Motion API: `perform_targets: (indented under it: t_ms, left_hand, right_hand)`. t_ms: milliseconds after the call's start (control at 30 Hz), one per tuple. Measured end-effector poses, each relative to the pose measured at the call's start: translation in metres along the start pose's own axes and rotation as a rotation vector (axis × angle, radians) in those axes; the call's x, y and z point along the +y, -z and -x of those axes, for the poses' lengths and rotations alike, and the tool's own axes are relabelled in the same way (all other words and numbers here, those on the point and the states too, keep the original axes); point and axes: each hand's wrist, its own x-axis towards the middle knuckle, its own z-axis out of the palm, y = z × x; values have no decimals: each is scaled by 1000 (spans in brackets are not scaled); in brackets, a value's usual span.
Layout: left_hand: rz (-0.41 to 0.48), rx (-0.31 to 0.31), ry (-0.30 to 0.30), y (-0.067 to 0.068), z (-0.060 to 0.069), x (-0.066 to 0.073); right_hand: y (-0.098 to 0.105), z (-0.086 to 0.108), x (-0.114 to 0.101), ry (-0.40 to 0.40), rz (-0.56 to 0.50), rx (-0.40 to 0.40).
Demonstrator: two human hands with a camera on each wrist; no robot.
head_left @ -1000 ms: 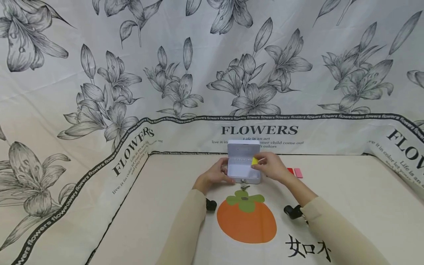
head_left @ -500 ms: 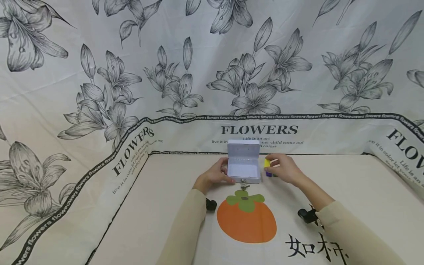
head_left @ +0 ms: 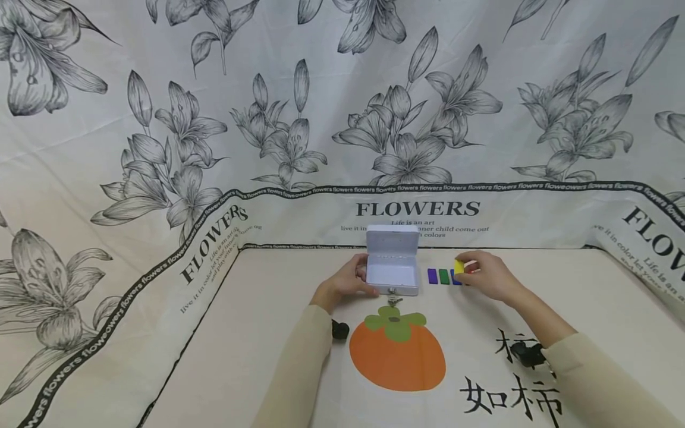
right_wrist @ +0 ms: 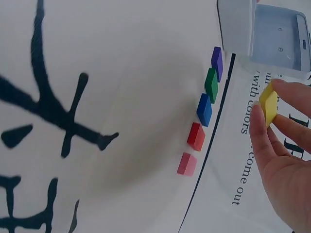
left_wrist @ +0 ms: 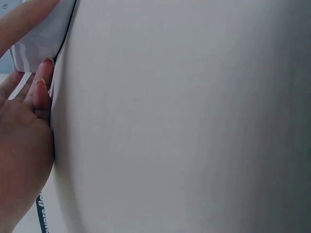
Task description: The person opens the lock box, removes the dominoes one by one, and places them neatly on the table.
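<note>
A small white metal box [head_left: 392, 273] stands with its lid raised near the back of the table, and nothing lies in it. My left hand [head_left: 346, 278] grips its left side, the thumb along the front; in the left wrist view, fingers touch the box wall [left_wrist: 36, 48]. My right hand [head_left: 491, 277] pinches a yellow rectangular block [right_wrist: 268, 104] between thumb and fingertips, held above the table. Below it runs a row of similar blocks: purple [right_wrist: 217, 64], green [right_wrist: 211, 86], blue [right_wrist: 204, 110], red [right_wrist: 196, 136] and pink [right_wrist: 187, 164].
Keys [head_left: 394, 301] hang from the lock on the box front. The pale tablecloth [head_left: 251, 333] bears a printed orange persimmon [head_left: 397, 362] and black characters [head_left: 511, 399]. A flower-printed curtain [head_left: 299, 220] rises behind the table's back edge.
My right hand has carried the yellow block from over the box to the right, above the row. The purple, green and blue blocks have come into sight. My left hand stays at the box.
</note>
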Motion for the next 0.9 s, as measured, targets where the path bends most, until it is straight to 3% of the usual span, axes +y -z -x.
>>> perform_targets:
  t_ms: [633, 900]
  left_hand:
    - [32, -4, -7, -1, -2, -1]
    - [18, -3, 0, -1, -3, -1]
  right_hand:
    - [29, 12, 47, -75, 98, -29]
    - [37, 12, 64, -55, 166, -38]
